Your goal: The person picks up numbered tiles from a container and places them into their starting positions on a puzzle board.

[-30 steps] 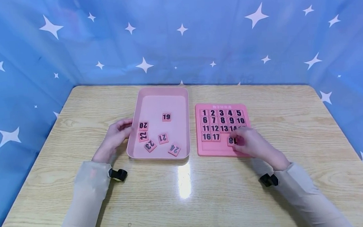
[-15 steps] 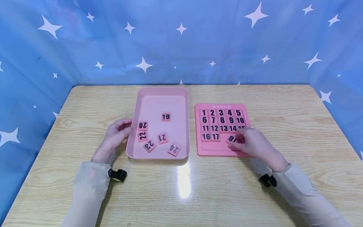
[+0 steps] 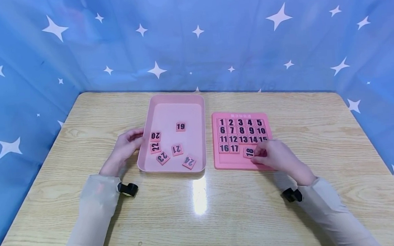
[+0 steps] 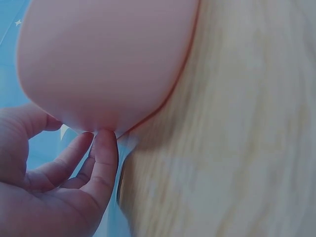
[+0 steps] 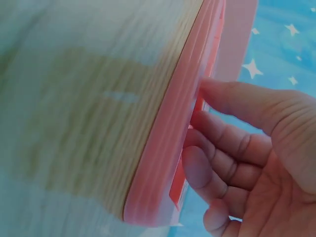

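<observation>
The right hand point(image 3: 277, 156) pinches the number tile 18 point(image 3: 249, 152) by its right edge with curled fingertips point(image 5: 197, 174); the tile lies slightly askew in the fourth row of the pink number puzzle board point(image 3: 242, 163), just right of tile 17 point(image 3: 234, 148) and below tile 13 point(image 3: 243, 139); rows 1 to 15 sit filled above it. The left hand point(image 3: 125, 148) rests against the left wall of the pink tray point(image 3: 168, 98), fingers loosely curled, fingertips point(image 4: 104, 143) touching its outer side; inside lie tiles 19 point(image 3: 180, 126), 20 point(image 3: 155, 135), 22 point(image 3: 155, 147), 23 point(image 3: 163, 157), 21 point(image 3: 176, 150) and 24 point(image 3: 189, 162); tray and board stand side by side on the wooden table point(image 3: 204, 221).
</observation>
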`<action>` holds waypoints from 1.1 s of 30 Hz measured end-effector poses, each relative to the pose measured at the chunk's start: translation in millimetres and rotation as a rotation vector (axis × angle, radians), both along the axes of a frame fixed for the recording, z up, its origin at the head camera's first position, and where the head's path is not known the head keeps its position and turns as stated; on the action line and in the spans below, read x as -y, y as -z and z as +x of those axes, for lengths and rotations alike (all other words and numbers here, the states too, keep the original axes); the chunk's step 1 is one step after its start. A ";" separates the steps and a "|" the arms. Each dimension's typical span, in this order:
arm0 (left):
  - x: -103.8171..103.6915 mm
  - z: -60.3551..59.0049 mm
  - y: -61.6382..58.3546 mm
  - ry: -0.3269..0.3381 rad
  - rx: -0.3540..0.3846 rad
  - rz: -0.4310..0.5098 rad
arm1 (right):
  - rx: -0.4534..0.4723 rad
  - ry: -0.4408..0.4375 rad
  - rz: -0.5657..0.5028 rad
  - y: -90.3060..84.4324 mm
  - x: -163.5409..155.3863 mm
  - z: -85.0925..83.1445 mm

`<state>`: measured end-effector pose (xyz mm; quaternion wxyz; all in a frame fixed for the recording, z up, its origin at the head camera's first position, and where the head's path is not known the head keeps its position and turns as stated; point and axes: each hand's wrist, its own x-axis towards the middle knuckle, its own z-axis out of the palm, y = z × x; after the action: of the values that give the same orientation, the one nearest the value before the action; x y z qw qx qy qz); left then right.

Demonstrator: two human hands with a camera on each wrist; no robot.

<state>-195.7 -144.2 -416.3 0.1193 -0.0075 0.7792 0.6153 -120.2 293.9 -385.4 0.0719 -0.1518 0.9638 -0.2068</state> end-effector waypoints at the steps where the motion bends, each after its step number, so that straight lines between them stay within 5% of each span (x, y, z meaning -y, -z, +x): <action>1: -0.1 -0.3 0.4 0.000 0.002 0.002 | -0.001 0.005 -0.004 -0.4 0.1 -0.1; 7: -0.1 -1.0 1.6 -0.002 -0.002 -0.010 | -0.005 0.022 -0.067 -3.1 -0.3 -2.4; 19: 0.5 -0.2 0.2 -0.006 0.006 -0.018 | 0.063 -0.191 -0.057 0.6 0.6 -11.7; 27: 0.9 -1.1 -0.5 -0.014 0.036 -0.034 | 0.115 -0.147 -0.104 1.5 2.3 -14.8; 33: 0.3 -0.9 -1.9 -0.008 0.029 -0.039 | 0.049 -0.097 -0.078 5.0 6.1 -16.4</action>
<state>-196.6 -144.5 -414.4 0.1279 -0.0219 0.7893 0.6001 -136.6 287.8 -390.4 0.0993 -0.1959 0.9445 -0.2443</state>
